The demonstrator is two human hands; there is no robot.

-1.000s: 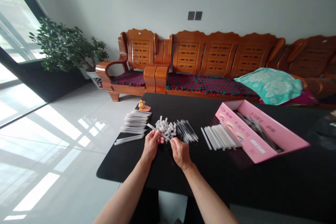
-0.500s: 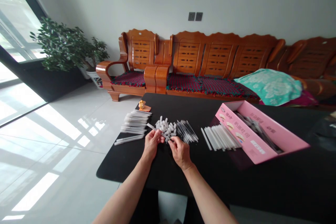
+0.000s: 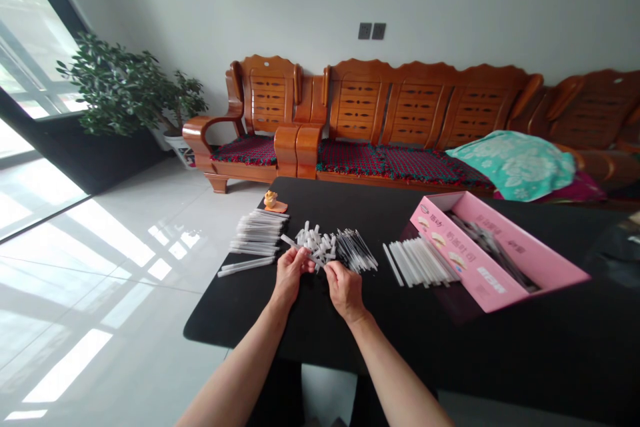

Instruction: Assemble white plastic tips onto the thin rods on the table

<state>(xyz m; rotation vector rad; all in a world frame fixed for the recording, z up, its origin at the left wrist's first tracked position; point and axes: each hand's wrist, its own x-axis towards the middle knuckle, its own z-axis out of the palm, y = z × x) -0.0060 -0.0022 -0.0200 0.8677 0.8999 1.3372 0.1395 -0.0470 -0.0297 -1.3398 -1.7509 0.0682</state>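
Between finger and thumb, my left hand pinches a slim white pen barrel, whose far end sticks out up and to the left. My right hand is closed at the barrel's near end; what its fingertips grip is hidden. Just beyond both hands lies a heap of short white pen caps. Thin dark-filled pen refills lie in a bunch right of the caps. To the left is a stack of white pens, with a couple lying apart at its near side.
A row of whitish tubes lies at the right, against a pink box with dark thin items inside. A small orange figurine stands near the black table's far left corner. Behind is a wooden sofa.
My right hand has shifted slightly to the right, away from my left hand. The left hand and its pen barrel have barely moved.
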